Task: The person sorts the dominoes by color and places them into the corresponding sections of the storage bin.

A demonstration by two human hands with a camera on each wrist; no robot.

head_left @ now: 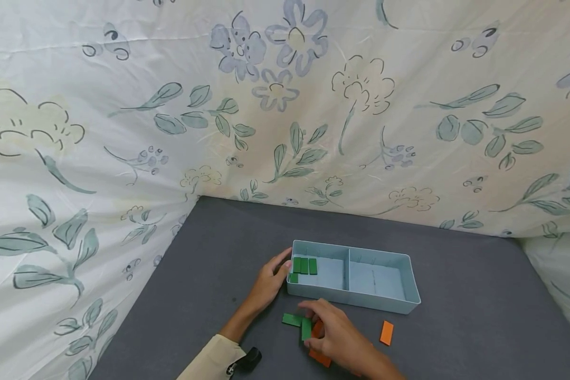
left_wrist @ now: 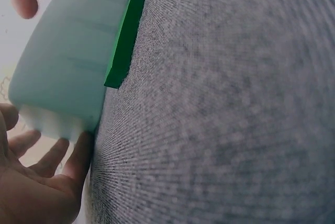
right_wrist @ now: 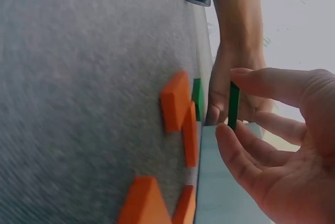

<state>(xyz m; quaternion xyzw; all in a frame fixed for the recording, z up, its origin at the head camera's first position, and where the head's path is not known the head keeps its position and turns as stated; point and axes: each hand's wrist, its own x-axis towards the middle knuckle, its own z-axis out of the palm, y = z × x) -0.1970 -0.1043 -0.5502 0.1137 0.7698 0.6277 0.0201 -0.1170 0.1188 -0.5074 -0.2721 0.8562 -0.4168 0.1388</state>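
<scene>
Green block (right_wrist: 234,104), in your right hand (head_left: 334,333) above the table (head_left: 461,279), near the box (head_left: 356,300); thumb and fingertips pinch its 2 ends, a sound hold. Likely light, stiff and smooth. Your left hand (head_left: 265,284), fingers loosely spread, touches the box.

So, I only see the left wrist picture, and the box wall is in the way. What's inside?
Observer: Green blocks sit in the compartment nearest the left hand.
Kid: And I see a bit of green up by the other hand. How's it held?
Observer: The right wrist view shows the right hand pinching that piece between thumb and fingers.
Kid: Ok, is any orange block by itself?
Observer: Yes, in the head view one orange block lies apart, to the right of the right hand.
</scene>
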